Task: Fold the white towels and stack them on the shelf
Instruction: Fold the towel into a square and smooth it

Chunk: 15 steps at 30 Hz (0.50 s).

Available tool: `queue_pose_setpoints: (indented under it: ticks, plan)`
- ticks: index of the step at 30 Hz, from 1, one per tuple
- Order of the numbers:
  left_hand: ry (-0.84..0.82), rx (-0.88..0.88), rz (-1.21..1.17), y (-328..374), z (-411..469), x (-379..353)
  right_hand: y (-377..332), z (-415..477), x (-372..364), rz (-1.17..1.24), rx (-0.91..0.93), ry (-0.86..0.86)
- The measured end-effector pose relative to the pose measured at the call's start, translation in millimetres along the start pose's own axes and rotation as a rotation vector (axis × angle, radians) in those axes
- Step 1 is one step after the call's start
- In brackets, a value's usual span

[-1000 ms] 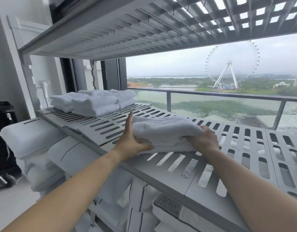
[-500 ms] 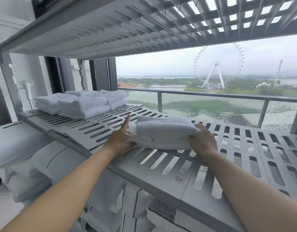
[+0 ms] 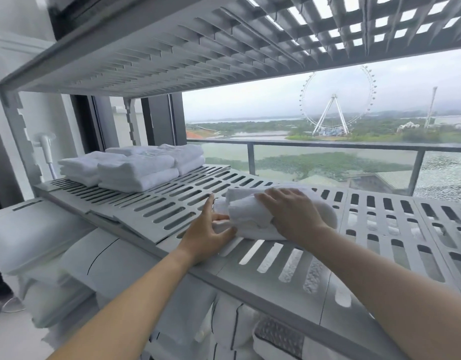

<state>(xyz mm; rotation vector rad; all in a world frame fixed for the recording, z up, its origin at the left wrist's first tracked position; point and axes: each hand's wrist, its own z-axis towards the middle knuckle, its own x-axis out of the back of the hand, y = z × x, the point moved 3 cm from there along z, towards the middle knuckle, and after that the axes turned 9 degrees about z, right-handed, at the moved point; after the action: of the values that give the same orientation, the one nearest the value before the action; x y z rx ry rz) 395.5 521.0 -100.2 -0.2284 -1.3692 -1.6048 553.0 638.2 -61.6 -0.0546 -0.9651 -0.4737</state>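
Observation:
A folded white towel (image 3: 252, 219) lies on the grey slotted shelf (image 3: 156, 209), near its front edge. My left hand (image 3: 207, 233) presses against the towel's left end, fingers apart, thumb along its lower edge. Flat on top of the towel rests my right hand (image 3: 289, 214), fingers spread and pointing left. Farther back on the left of the same shelf stand stacks of folded white towels (image 3: 136, 170).
Another slotted shelf (image 3: 224, 48) hangs close overhead. Below the working shelf are packed white pillows (image 3: 76, 258) and bedding. Behind the shelf a window shows a balcony rail (image 3: 328, 146). The shelf's right half has open surface.
My right hand has moved from gripping the towel's right end to lying flat on its top. The left hand stays at the left end. The towel has shifted slightly on the shelf.

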Motion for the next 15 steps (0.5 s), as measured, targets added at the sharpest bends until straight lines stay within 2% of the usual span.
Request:
queue_pose_setpoints:
  ticks: [4,8,10,12,15]
  plan:
    - [0.011,0.026,-0.050,-3.4,3.1,-0.8,-3.2,16.1,1.2,0.071,-0.150,0.009]
    - [0.049,0.036,-0.060,-6.2,7.1,-1.5,-0.8,30.8,7.5,0.217,-0.353,0.124]
    - [0.059,0.059,-0.114,-8.2,9.9,-1.1,-10.9,34.1,4.3,0.227,-0.325,0.090]
    - [0.101,0.066,-0.147,-8.7,12.6,0.6,-25.3,31.6,-8.4,0.181,-0.227,-0.023]
    - [0.214,0.010,-0.020,-2.5,15.0,8.6,-29.5,22.2,-20.9,0.152,-0.167,-0.056]
